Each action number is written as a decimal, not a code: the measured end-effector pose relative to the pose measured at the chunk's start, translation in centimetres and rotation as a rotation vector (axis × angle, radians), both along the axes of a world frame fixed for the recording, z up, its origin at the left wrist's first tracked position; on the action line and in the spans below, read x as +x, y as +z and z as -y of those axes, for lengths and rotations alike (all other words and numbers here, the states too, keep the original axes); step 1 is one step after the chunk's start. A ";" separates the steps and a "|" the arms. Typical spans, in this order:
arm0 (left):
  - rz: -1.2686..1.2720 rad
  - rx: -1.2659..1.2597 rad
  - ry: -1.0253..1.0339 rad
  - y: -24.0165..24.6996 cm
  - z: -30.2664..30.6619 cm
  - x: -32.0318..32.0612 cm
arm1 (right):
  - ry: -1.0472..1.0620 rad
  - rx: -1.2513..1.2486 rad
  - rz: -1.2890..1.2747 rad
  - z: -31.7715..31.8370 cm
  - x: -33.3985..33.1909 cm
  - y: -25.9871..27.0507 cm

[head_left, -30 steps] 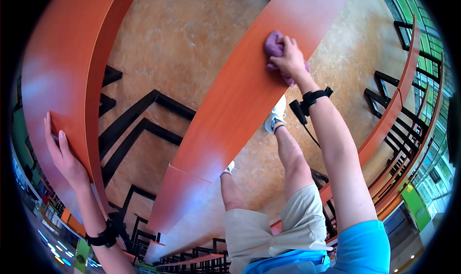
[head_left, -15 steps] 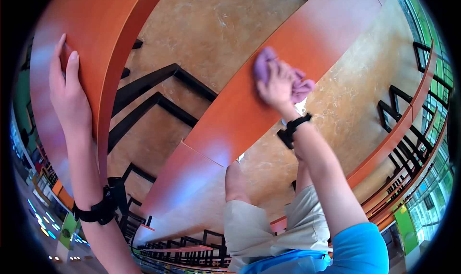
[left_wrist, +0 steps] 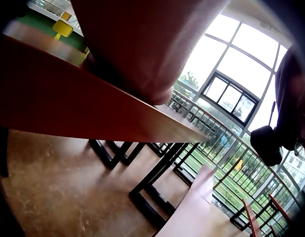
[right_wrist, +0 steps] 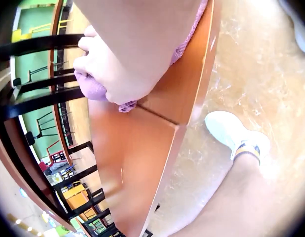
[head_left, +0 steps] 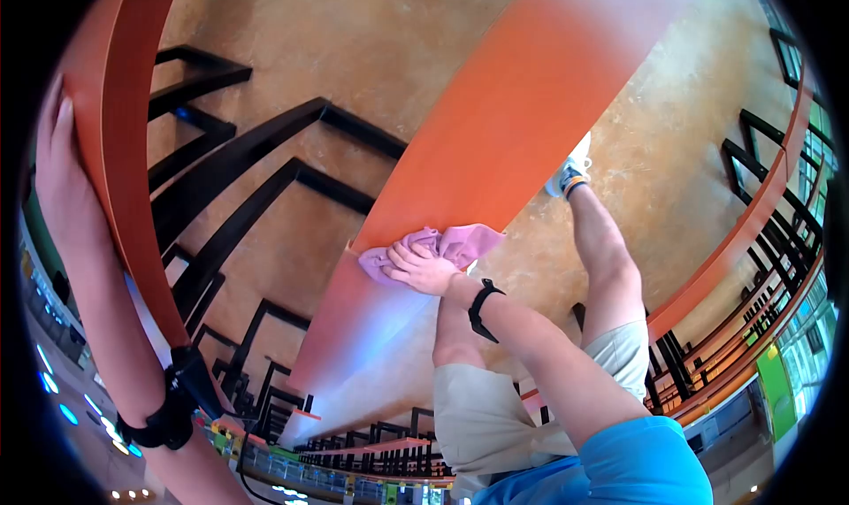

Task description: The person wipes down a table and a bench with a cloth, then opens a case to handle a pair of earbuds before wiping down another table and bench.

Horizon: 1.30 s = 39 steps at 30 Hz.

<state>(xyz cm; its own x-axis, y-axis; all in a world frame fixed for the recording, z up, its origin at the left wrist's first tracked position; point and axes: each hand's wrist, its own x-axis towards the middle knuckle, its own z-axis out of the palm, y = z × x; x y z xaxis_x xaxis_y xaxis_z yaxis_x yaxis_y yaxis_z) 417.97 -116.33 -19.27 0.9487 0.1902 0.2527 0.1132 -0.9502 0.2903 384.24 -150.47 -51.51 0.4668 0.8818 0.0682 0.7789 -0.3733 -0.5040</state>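
Observation:
My right hand (head_left: 426,271) holds a crumpled purple cloth (head_left: 473,240) down on a long, narrow orange-brown bench (head_left: 504,125). In the right wrist view, the curled fingers (right_wrist: 83,64) bunch the cloth (right_wrist: 90,88) close to the seam between two bench sections. Part of the cloth spreads out beyond the hand toward the bench's near edge. At the far left, my left hand (head_left: 66,169) rests with straight fingers along the top of a higher orange-brown table (head_left: 84,63). The left wrist view shows mostly the underside of that hand and the table's side.
Black metal legs (head_left: 239,204) stand between table and bench. A white shoe (head_left: 570,164) is beside the bench on the marbled tan floor (head_left: 354,27). More benches (head_left: 725,257) with black frames line the right side, near tall windows and a railing (left_wrist: 226,128).
My right hand has slid the cloth along the bench toward my body, to the seam. My left hand first moved up along the table, then shifted toward the left edge of the head view.

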 end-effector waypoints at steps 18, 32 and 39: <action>-0.186 0.034 0.237 3.0 2.4 -1.6 | -0.499 -0.064 -0.012 32.6 53.3 0.0; -0.178 -0.042 0.268 2.1 2.8 -1.0 | -1.115 -0.408 0.177 44.8 73.2 2.2; -0.396 0.186 0.623 -0.7 6.9 -2.0 | -0.517 -0.086 -1.755 50.8 44.6 12.7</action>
